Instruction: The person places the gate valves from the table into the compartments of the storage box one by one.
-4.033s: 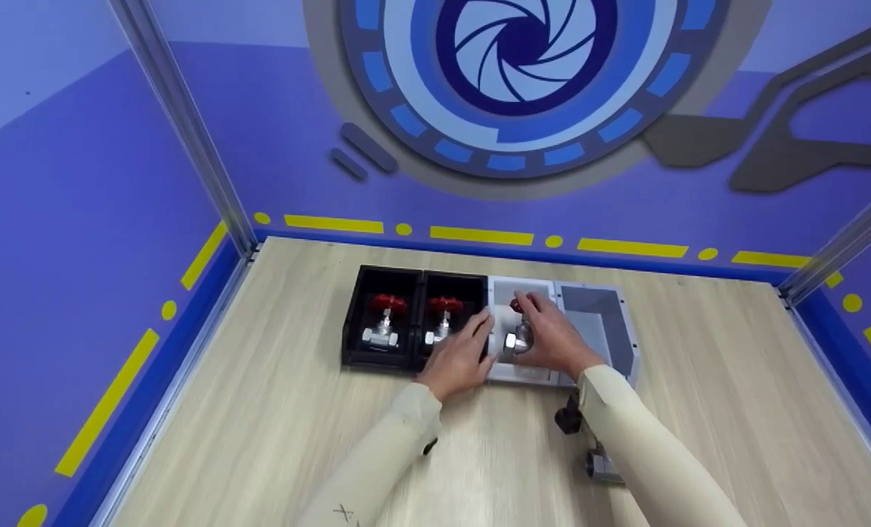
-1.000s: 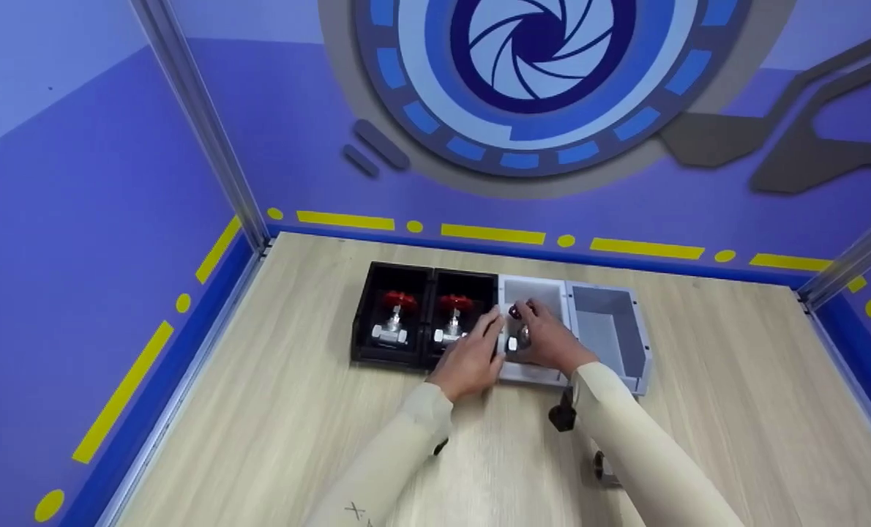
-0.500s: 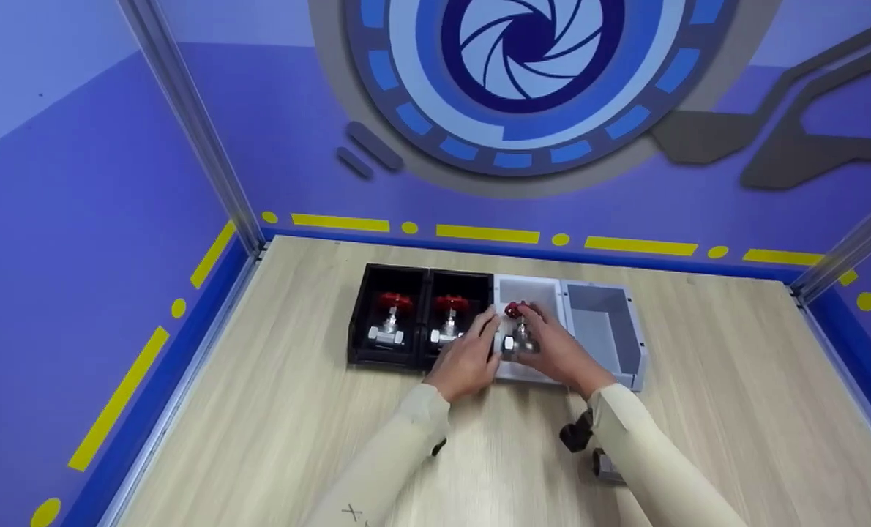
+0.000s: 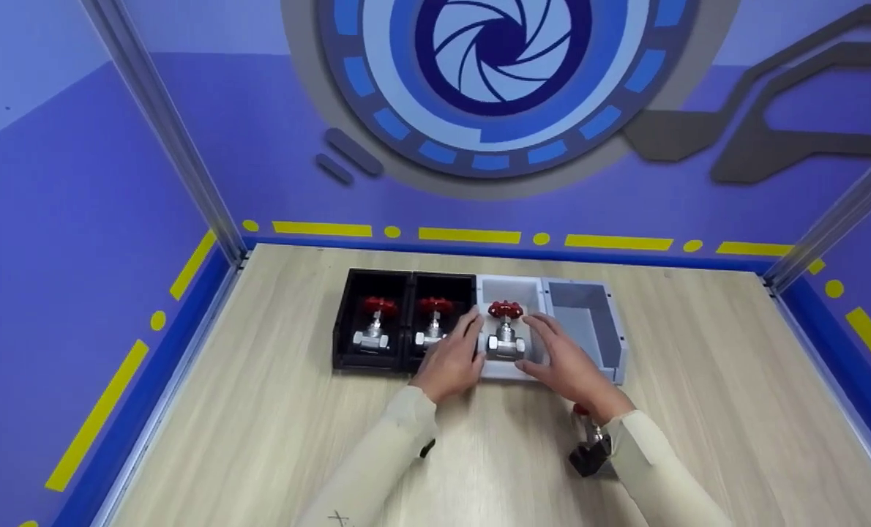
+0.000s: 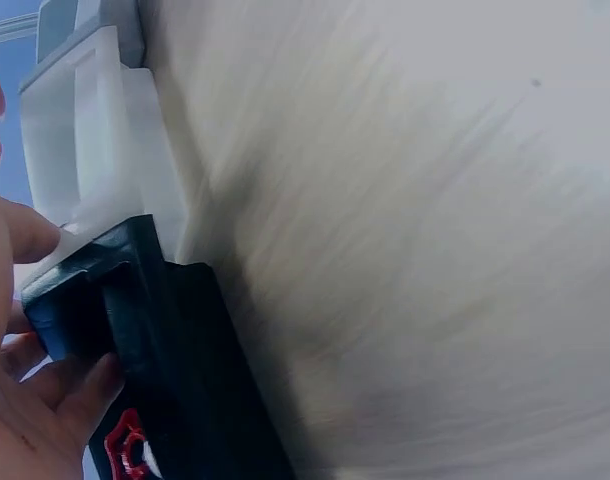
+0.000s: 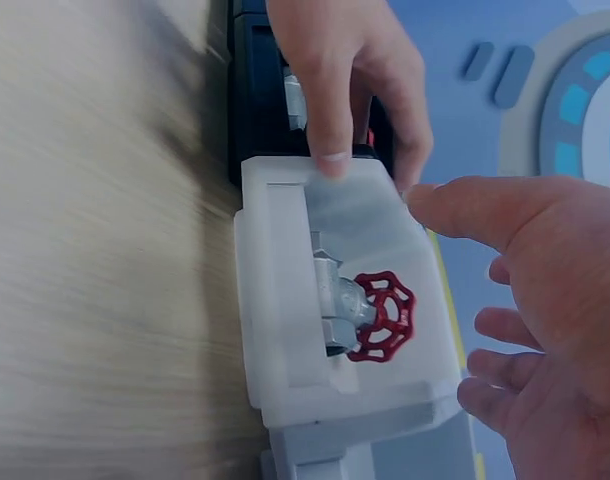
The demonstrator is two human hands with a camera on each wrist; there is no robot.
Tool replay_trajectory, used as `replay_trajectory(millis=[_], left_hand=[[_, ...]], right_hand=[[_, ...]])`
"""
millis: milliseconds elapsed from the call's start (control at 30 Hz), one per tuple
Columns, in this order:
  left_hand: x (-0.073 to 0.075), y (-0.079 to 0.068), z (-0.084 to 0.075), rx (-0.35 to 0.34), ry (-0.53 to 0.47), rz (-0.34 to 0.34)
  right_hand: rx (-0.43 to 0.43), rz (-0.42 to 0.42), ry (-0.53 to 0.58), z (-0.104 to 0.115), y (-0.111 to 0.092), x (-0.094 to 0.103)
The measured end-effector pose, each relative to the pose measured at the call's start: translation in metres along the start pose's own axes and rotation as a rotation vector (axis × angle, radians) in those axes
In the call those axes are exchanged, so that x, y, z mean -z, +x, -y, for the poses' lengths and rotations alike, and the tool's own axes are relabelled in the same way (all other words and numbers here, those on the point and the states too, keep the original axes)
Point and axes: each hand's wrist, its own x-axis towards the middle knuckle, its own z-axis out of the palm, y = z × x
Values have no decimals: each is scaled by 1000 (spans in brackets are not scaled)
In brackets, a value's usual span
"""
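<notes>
A silver globe valve (image 4: 506, 342) with a red handwheel (image 6: 387, 315) stands upright in the white bin (image 6: 283, 350). My right hand (image 4: 573, 372) is just to its right, thumb and fingers spread apart with nothing between them. My left hand (image 4: 446, 367) rests at the wall between the white bin and the neighbouring black bin (image 5: 175, 340). Its thumb and forefinger lie along that rim, other fingers reaching over the black side. Partly behind this hand, a second valve (image 4: 430, 337) stands in that black bin. A similar valve (image 4: 374, 338) fills the leftmost black bin (image 4: 369, 362).
A grey bin (image 4: 615, 326) ends the row on the right; no valve shows in it. Another red-wheeled valve (image 4: 591, 430) lies on the wooden table (image 4: 260, 424), partly hidden by my right wrist and a black wrist mount (image 4: 589, 457). Blue panels (image 4: 208, 146) enclose the table.
My right hand has let go of the valve in the white bin and drawn back to the right, uncovering it. My left hand keeps its place on the bins.
</notes>
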Motion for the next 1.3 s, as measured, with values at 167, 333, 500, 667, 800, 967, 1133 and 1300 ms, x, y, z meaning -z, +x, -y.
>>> replay_trajectory(millis=[167,333,500,667,800,967,1133,1300], left_hand=[[4,1,1,-21,30,-15],[5,3,-5,-51,67,-56],[7,8,-15,-73,95,-65],[5,11,-26,-85,143,-39],[2,13,-36,-102,181,-28],[-4,19,-49,-118,211,7],[-10,25,-58,-141,214,19],[-20,28,-61,-159,199,22]], right_hand=[[-40,-6,33,-1,-12,3],[-31,-43,32,-10,-29,6],[-9,-92,5,-22,-47,9],[-10,-102,-13,-34,-64,12],[-6,-110,-1,-41,-72,12],[-26,-83,-21,-51,-81,8],[-37,-43,-23,-59,-89,5],[-19,-16,-69,-64,-100,4]])
